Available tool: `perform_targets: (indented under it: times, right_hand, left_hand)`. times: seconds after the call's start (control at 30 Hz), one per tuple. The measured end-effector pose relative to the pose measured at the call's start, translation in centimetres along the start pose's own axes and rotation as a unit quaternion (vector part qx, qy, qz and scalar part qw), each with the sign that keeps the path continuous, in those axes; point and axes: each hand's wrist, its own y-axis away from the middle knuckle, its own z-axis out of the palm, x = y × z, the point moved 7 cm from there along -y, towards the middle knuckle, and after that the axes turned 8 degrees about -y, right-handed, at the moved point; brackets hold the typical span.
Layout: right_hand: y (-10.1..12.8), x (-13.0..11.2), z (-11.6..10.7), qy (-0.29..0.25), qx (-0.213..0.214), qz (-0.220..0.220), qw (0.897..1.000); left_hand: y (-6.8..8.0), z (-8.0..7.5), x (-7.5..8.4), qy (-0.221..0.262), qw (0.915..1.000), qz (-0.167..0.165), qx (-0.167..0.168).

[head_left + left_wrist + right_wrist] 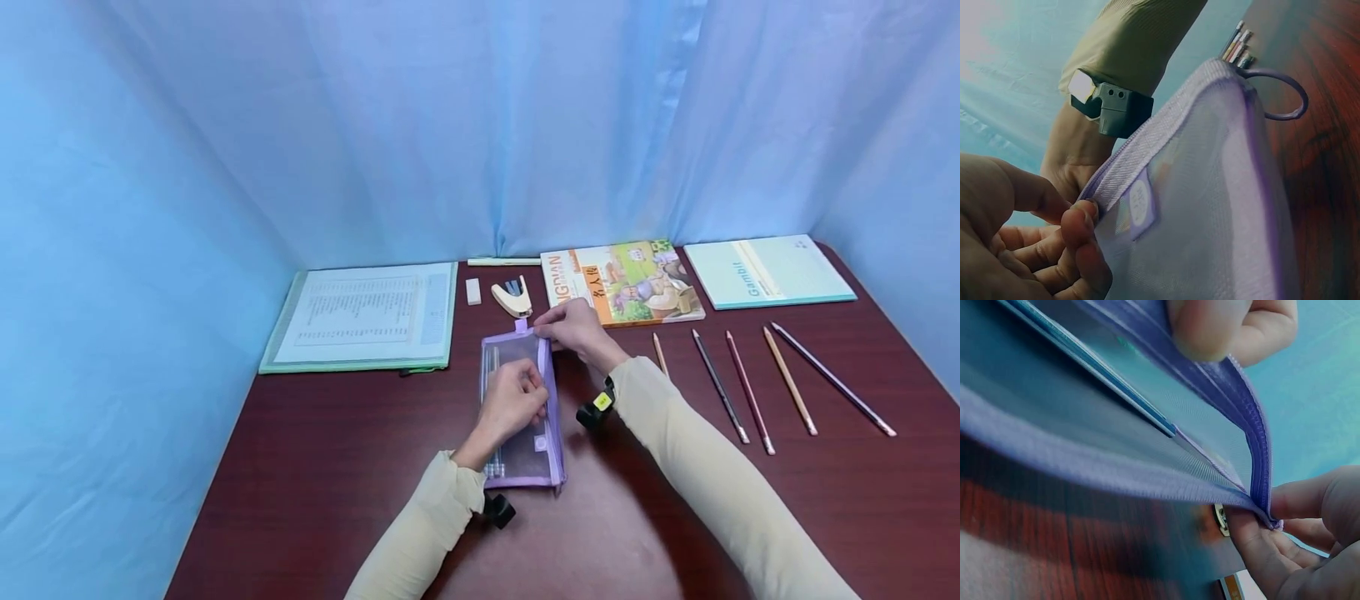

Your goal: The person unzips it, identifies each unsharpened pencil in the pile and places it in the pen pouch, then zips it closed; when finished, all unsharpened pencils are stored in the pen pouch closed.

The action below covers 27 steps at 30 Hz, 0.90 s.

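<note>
We see the dark red table (337,467), and at its middle the purple mesh pencil pouch (522,417) lying flat. Our left hand (513,402) pinches its zipper edge midway; our right hand (577,332) pinches the far corner. Five pencils (750,383) lie to the right.

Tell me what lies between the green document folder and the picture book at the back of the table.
In the head view, a white eraser and a cream stapler lie between the green folder and the picture book.

stapler (513,297) crowding pouch (522,417), pencils (750,387) rightward
</note>
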Motion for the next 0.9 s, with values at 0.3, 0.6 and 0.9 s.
perform_targets:
  times: [0.3,0.6,0.9]
  right_hand:
    - [0.3,-0.7,-0.2,0.023,0.029,-0.012,0.999]
    - [0.5,-0.3,-0.3,0.005,0.029,0.002,1.0]
    - [0.4,-0.1,-0.8,-0.009,0.04,0.004,0.999]
  left_hand:
    - [1.9,-1.2,0.1,-0.043,0.999,0.009,0.005]
    - [7.6,-1.2,-1.2,-0.013,0.9957,-0.012,-0.091]
    - [11.2,1.2,-4.2,0.165,0.9592,-0.119,-0.196]
